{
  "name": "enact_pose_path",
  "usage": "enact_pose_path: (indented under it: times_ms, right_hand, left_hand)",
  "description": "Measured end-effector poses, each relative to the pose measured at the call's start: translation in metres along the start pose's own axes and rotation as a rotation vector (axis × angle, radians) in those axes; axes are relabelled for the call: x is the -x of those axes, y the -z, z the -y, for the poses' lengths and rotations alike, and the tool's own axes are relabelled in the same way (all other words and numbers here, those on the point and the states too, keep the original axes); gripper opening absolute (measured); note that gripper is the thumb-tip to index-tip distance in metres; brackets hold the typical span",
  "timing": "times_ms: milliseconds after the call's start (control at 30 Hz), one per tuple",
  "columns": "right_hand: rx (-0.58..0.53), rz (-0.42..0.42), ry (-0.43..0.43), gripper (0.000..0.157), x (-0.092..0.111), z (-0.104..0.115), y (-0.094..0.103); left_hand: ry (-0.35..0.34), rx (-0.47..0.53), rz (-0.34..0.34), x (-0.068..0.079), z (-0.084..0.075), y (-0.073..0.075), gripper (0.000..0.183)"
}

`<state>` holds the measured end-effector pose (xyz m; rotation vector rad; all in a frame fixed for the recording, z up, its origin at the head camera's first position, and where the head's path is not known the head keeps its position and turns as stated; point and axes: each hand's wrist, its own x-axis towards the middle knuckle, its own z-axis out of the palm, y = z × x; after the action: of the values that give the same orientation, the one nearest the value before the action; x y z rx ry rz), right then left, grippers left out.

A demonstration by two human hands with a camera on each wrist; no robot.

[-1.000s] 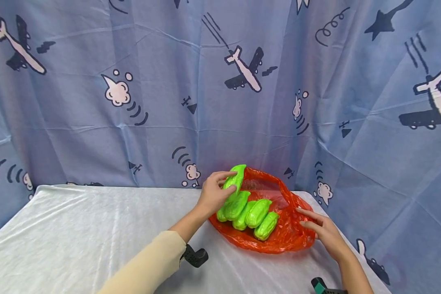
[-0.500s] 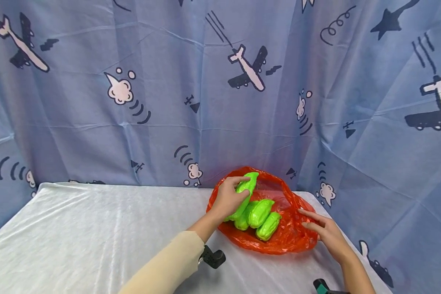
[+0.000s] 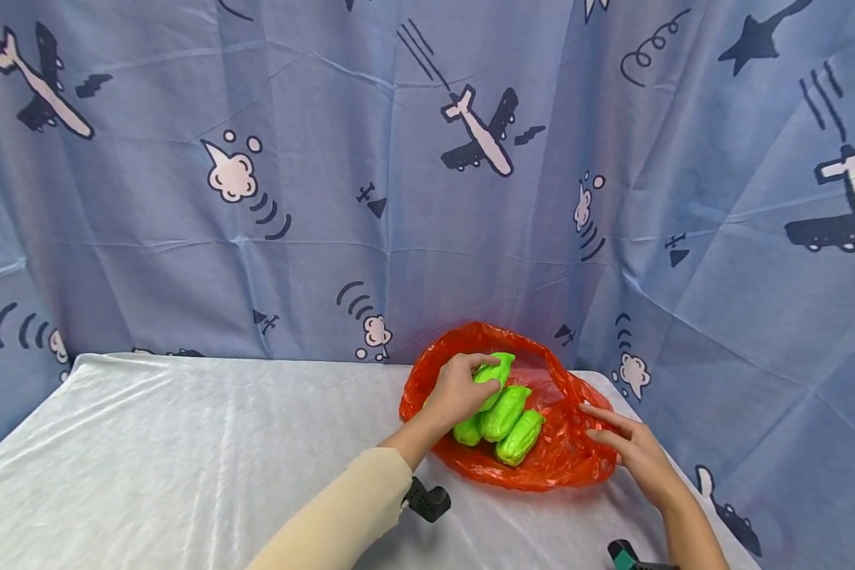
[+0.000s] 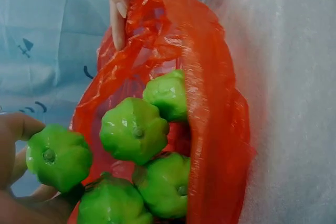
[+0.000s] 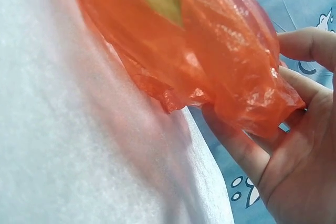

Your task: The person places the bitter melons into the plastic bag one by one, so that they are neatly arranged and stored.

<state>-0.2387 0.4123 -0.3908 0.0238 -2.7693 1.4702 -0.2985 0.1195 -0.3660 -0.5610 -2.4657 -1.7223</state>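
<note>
My left hand (image 3: 459, 389) reaches into the mouth of a red plastic bag (image 3: 470, 467). It grips a green ribbed vegetable (image 3: 497, 372) with a pointed tip, thumb on one side and fingers on the other. In the left wrist view the held vegetable (image 4: 59, 158) shows its lobed stem end. Several like it lie inside the bag, among them a green vegetable (image 3: 520, 438) at the front. At the bag's right side, my right hand (image 3: 637, 459) holds the crumpled plastic (image 5: 252, 93) between thumb and fingers.
The bag lies on a white cloth-covered table (image 3: 207, 443), near its back right corner. Blue curtains (image 3: 313, 182) printed with aeroplanes hang behind the table and along its right side.
My left hand has moved right and a little down with the vegetable, from the bag's left rim to over the others. The right hand has kept its place on the bag.
</note>
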Motion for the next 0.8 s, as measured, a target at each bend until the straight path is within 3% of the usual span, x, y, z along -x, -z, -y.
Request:
enact_pose_path:
  times_ms: [500,800]
  right_hand:
    - [0.003,0.016,-0.028,0.056,0.0019,-0.0015,0.0007]
    - [0.005,0.014,-0.002,0.056,0.0002,-0.0009,0.0003]
  left_hand:
    - [-0.024,-0.158,0.058,0.0057,-0.0051,-0.0049,0.031]
    - [-0.05,-0.254,0.018,0.0049,-0.0021,-0.0042,0.03]
